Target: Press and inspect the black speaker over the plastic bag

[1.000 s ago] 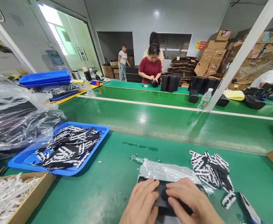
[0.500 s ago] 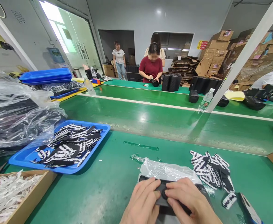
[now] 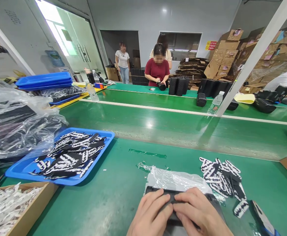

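I saw the green table [image 3: 123,196] carrying a blue tray [image 3: 25,167] of striped strips at left and a loose striped pile [image 3: 222,178] at right. Nearest me lay a black flat part [image 3: 180,200] on clear plastic [image 3: 175,180], long axis left-right. Both my left hand [image 3: 150,213] and right hand [image 3: 199,214] pressed it, fingers together (thumbs meeting mid-part).

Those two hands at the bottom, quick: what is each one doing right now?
Left hand: fingers curled, pressing down on the flat black rubbery piece.
Right hand: fingers bent, pressing on the same piece.
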`<state>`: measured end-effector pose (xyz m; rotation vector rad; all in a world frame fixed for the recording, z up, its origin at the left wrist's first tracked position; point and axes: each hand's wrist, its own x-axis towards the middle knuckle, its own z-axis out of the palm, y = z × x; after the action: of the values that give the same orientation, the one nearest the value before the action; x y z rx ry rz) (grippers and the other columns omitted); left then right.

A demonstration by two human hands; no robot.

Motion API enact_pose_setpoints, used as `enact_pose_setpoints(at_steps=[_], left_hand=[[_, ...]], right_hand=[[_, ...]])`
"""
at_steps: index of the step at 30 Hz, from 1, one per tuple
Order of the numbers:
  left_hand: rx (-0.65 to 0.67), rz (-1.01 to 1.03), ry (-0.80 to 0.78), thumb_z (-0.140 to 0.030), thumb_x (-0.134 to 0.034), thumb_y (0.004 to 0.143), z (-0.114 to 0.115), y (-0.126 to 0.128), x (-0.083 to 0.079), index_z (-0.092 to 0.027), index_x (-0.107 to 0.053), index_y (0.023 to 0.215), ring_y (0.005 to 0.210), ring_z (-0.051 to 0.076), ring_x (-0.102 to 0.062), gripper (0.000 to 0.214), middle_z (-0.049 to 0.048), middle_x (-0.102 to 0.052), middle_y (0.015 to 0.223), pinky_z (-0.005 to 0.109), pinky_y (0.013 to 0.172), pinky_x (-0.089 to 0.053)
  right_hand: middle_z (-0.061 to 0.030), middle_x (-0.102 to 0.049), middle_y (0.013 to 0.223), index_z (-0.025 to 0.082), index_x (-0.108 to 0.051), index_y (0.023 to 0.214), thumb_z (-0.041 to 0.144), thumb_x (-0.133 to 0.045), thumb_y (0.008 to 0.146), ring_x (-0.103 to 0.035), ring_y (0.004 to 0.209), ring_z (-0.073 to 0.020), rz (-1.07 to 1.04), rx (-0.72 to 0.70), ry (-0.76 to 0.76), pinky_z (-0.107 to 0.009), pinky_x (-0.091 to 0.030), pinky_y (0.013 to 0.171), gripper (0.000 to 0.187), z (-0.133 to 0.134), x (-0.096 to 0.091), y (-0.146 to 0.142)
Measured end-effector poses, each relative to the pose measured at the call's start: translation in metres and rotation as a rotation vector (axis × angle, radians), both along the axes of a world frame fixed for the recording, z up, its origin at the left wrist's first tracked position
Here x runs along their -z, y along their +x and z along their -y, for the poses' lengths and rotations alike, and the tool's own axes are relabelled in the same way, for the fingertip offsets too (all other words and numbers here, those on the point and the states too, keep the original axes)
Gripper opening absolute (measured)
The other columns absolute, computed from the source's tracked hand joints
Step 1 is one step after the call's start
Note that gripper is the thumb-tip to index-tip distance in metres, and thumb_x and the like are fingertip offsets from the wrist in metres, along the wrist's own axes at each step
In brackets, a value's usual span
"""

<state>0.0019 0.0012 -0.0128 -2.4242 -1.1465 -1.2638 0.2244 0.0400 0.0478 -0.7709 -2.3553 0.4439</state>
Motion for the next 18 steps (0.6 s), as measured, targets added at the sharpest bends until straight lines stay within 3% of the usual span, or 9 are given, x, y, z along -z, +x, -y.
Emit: enact_pose_setpoints(at_steps=[6,11,18], left_hand=[[-0.013,-0.009,0.016,-0.016,-0.046,0.11,0.0017,-0.0006,0.0033,-0.016,-0.072,0.115,0.135,0.023,-0.058,0.026,0.0099,-0.076,0.123,0.04,0.112,-0.046],[0.0,-0.102,0.064,-0.031,-0.036,0.114,0.0018,-0.0052,0.0033,-0.017,-0.074,0.115,0.136,0.025,-0.059,0.04,0.0105,-0.078,0.121,0.041,0.111,-0.047],[0.053,-0.123,0.06,-0.024,-0.041,0.113,-0.0016,-0.0093,0.0023,-0.015,-0.074,0.117,0.14,0.026,-0.054,0.035,0.011,-0.077,0.123,0.042,0.114,-0.043]], right_hand=[[-0.0067,-0.075,0.106,0.021,-0.072,0.11,-0.001,-0.058,0.093,-0.064,0.089,-0.0202,-0.107,-0.004,-0.017,-0.031,-0.063,0.076,0.032,0.0031,-0.0006,-0.0042],[-0.0071,-0.073,0.105,0.022,-0.072,0.11,-0.002,-0.057,0.091,-0.063,0.09,-0.0205,-0.129,0.005,-0.044,-0.032,-0.063,0.076,0.034,0.0039,0.0031,-0.0044],[-0.006,-0.074,0.102,0.019,-0.07,0.106,-0.001,-0.058,0.092,-0.066,0.09,-0.0178,-0.2,0.065,-0.017,-0.028,-0.062,0.079,0.028,0.0082,0.0064,-0.0003]])
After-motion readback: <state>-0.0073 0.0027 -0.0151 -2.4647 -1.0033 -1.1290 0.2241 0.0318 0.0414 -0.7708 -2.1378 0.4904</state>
